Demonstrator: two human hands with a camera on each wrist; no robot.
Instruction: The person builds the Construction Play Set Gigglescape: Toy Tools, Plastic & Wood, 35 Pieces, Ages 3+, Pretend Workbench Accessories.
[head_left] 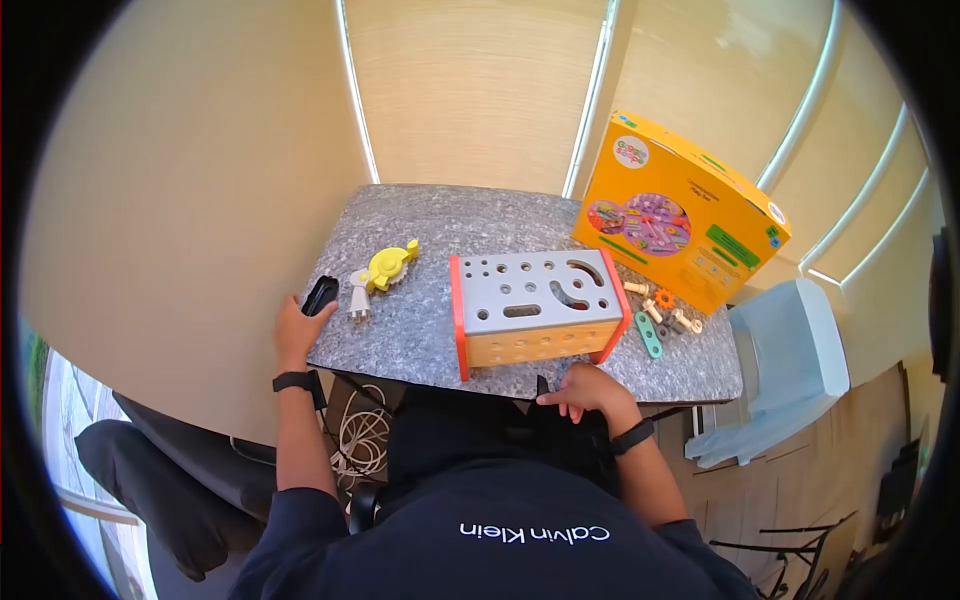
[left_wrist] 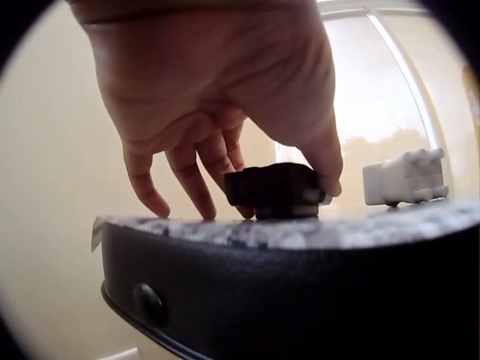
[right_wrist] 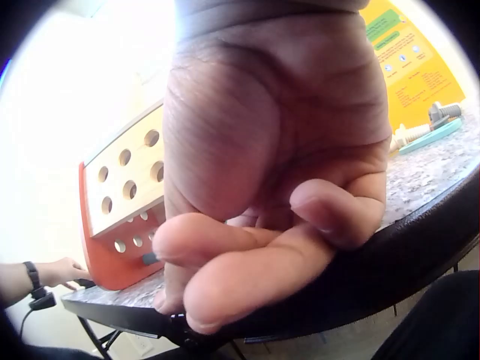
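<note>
The left hand (head_left: 298,330) grips a black object (head_left: 320,296); the right hand (head_left: 588,388) sits loosely bent by the table (head_left: 420,340) — shirt (head_left: 500,556) reading "Calvin Klein", yellow box (head_left: 590,222) "Play Set".

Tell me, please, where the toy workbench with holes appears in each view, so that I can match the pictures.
Head: the toy workbench stands just right of the picture's centre.
Left wrist: not in this picture.
Right wrist: on the left, partly hidden.
Shared landmark: the speckled tabletop, in all three.
</note>
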